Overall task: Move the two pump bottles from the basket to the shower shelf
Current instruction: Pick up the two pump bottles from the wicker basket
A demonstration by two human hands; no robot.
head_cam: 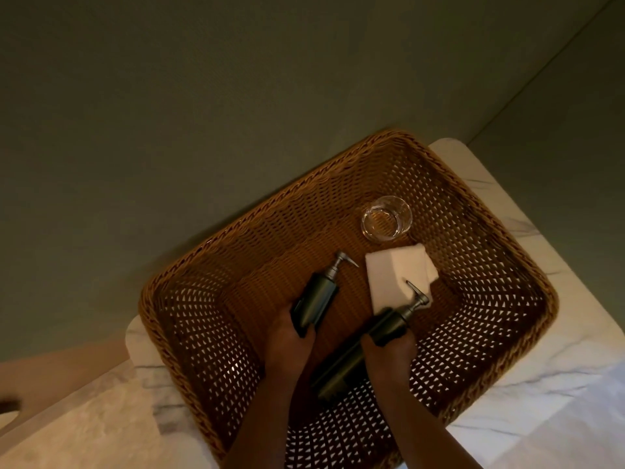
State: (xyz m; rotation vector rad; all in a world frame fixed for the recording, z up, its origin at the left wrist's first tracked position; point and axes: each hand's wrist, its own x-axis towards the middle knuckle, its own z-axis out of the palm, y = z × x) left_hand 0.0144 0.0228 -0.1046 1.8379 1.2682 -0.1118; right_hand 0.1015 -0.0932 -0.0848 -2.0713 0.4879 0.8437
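A brown wicker basket (pixel 236 238) sits on a white marble counter. Both of my hands reach into it. My left hand (pixel 289 343) grips the lower part of a dark pump bottle (pixel 319 294), whose pump head points up and away from me. My right hand (pixel 389 353) is wrapped around the neck end of a second dark pump bottle (pixel 341 374), which lies slanted with its pump over a folded white cloth. The shower shelf is not in view.
Inside the basket, a clear glass tumbler (pixel 386 220) stands near the far side, with the folded white cloth (pixel 394 272) just in front of it. The marble counter (pixel 541 401) extends right and below. A dark greenish wall fills the upper half.
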